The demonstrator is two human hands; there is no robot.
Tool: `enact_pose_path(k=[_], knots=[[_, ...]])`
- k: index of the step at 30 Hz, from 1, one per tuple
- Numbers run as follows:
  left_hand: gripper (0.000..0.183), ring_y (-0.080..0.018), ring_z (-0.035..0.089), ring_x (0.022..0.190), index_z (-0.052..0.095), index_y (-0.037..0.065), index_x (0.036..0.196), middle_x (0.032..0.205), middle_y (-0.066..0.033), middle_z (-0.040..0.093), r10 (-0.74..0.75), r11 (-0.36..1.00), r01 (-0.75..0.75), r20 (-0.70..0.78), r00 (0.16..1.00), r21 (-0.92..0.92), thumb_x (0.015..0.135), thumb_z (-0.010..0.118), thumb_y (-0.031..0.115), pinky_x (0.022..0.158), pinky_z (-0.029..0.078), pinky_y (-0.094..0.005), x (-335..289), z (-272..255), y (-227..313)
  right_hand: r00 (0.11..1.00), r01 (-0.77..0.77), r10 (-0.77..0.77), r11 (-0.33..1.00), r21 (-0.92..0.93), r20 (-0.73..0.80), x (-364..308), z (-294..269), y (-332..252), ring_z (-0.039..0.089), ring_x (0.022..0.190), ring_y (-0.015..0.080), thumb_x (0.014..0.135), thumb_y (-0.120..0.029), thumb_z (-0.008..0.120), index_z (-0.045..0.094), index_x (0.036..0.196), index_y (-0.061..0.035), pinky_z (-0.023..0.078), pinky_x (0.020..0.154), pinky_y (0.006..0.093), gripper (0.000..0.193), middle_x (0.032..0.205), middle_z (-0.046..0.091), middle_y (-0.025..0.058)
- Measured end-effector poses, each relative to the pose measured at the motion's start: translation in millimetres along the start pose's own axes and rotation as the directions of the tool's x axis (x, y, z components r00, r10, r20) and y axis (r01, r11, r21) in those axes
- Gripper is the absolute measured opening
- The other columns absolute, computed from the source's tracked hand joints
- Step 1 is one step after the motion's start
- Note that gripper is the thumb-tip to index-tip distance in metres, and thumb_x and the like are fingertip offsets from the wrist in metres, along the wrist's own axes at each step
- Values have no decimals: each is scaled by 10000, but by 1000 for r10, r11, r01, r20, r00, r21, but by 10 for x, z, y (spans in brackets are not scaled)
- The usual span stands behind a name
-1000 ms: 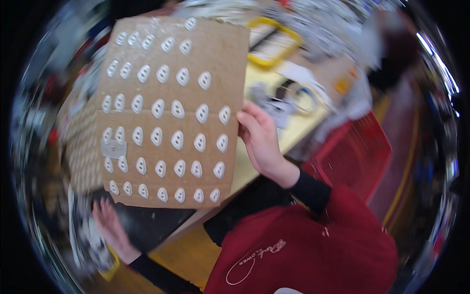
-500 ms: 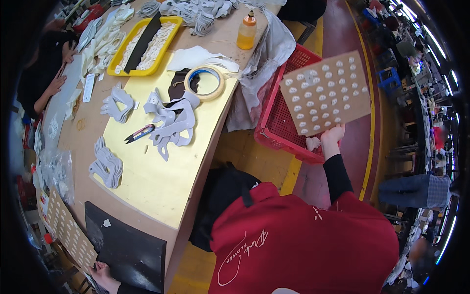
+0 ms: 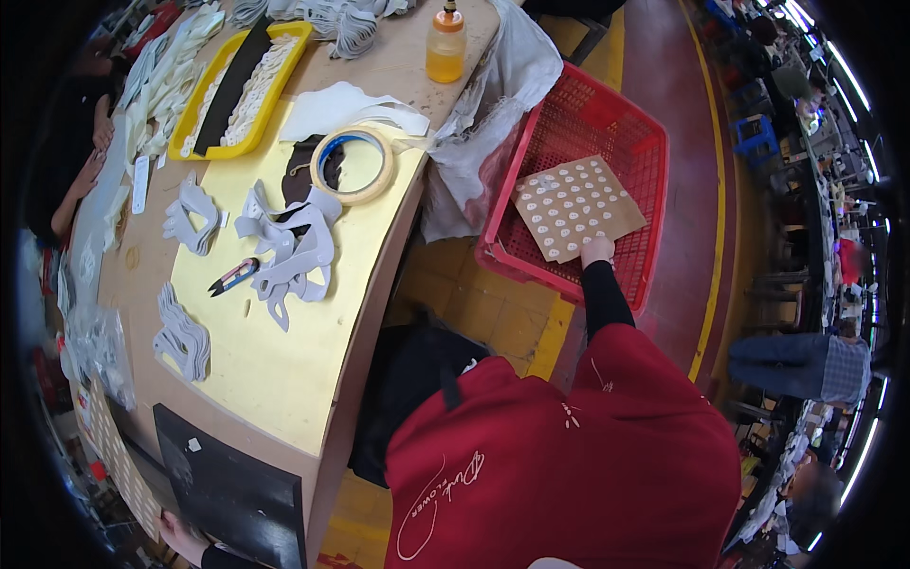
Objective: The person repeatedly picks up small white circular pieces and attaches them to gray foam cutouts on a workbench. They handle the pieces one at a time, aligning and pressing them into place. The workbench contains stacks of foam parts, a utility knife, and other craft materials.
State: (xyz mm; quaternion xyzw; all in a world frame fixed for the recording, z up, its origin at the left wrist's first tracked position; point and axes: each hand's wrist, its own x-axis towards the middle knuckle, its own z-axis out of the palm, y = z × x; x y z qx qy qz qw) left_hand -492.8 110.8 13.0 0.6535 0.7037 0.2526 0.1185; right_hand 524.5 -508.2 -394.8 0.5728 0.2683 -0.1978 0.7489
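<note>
My right hand point(image 3: 597, 250) grips the near edge of a brown card point(image 3: 580, 201) with rows of small white pieces on it. That card is down inside a red plastic crate point(image 3: 657, 142), lying at a slant; the fingers underneath are hidden. At the lower left, my left hand point(image 3: 182, 539) pinches the edge of a second brown card point(image 3: 133, 474), also dotted with white pieces and seen steeply from the side. Beside this hand, at the table's corner, lies a black rectangular board point(image 3: 232, 474) with a small white scrap on it.
A yellow sheet point(image 3: 275, 379) on the table bears grey cut pieces point(image 3: 299, 247), thread snips point(image 3: 234, 276) and a tape roll point(image 3: 353, 166). Behind are a yellow tray point(image 3: 245, 150) of pale pieces and an orange-topped bottle point(image 3: 445, 47). Another person's hands point(image 3: 95, 156) rest at the far left.
My right hand has lowered its card into the red crate, moving left. The left-hand card has shifted down and left. The whole view has shifted slightly.
</note>
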Motion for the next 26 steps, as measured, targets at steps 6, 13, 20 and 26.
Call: enact_pose_path(k=[6, 13, 20, 26], knots=[[525, -267, 605, 1139, 512, -145, 1379, 1298, -254, 636, 36, 999, -39, -80, 996, -33, 1017, 607, 224, 1038, 442, -351, -285, -386, -15, 942, -60, 328, 384, 922, -75, -735, -408, 218, 690, 816, 219, 918, -112, 627, 749, 880, -138, 555, 683, 381, 130, 817, 714, 15], [565, -287, 587, 1211, 460, -146, 1426, 1363, -269, 592, 119, 993, -120, -305, 945, 18, 1016, 602, 216, 1085, 416, -363, -1105, -668, 490, 649, 548, 444, -836, 25, 618, -1502, -1134, 1019, 603, 1092, 243, 943, -36, 597, 557, 1283, -20, 477, 940, 371, 343, 1208, 607, 125], [436, -248, 606, 1201, 475, -64, 1445, 1349, -227, 599, -302, 281, 167, 78, 950, -945, 1049, 521, 112, 1052, 493, -355, -1446, -300, 1136, 390, 920, 920, -391, 26, 26, -2970, -2010, 1775, 561, 1223, 232, 991, -64, 604, 517, 1392, -11, 453, 1041, 370, 414, 1356, 569, 137], [390, -245, 591, 1252, 505, -12, 1413, 1355, -160, 614, -307, -235, 12, 86, 948, -972, 1036, 546, 78, 1111, 474, -441, -2347, 128, 2011, 191, 863, 921, -322, -388, -339, -4069, -2668, 1827, 573, 1095, 227, 1002, -4, 565, 566, 1262, 11, 465, 978, 356, 260, 1212, 589, 121]])
